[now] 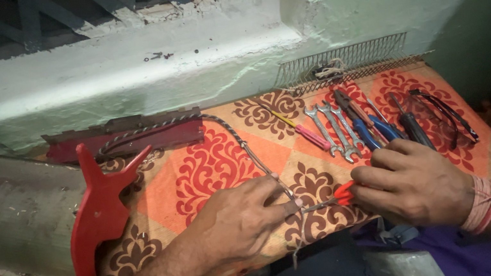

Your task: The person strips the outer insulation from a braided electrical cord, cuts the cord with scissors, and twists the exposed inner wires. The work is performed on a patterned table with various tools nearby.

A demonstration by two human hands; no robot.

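Near the front edge of the table covered with an orange cloth with dark red and brown ornaments point(210, 163), the two hands meet. The left hand point(238, 220) is closed, and its fingertips pinch the thin twisted grey cable point(239, 142) close to its end. The right hand point(412, 188) is clenched around the small pliers with red handles point(338, 197); only a bit of red handle and the narrow metal nose come out of the fist. The nose points to the left and touches the cable just beside the left fingertips. I cannot tell if the nose grips the wire or only lies against it.

From the hands the cable runs up and left over the cloth to the flat dark red metal bar point(125, 136) at the back edge. It looks braided and stiff. At the left edge lies a big dull grey cylinder with red fin-shaped metal brackets point(98, 212), its surface rough and dusty; the picture cuts its left part.

Toward the back right corner, just behind the right hand, a row of hand tools lies side by side: a pink-handled screwdriver point(308, 134), shiny steel spanners point(335, 131), blue-handled pliers point(363, 123) and a dark screwdriver point(412, 126). The right hand hides their lower ends. A pair of thin dark-framed glasses point(449, 114) lies beside them. Behind, against the pale green wall, leans a strip of wire mesh point(344, 58), with something small and unclear on it.
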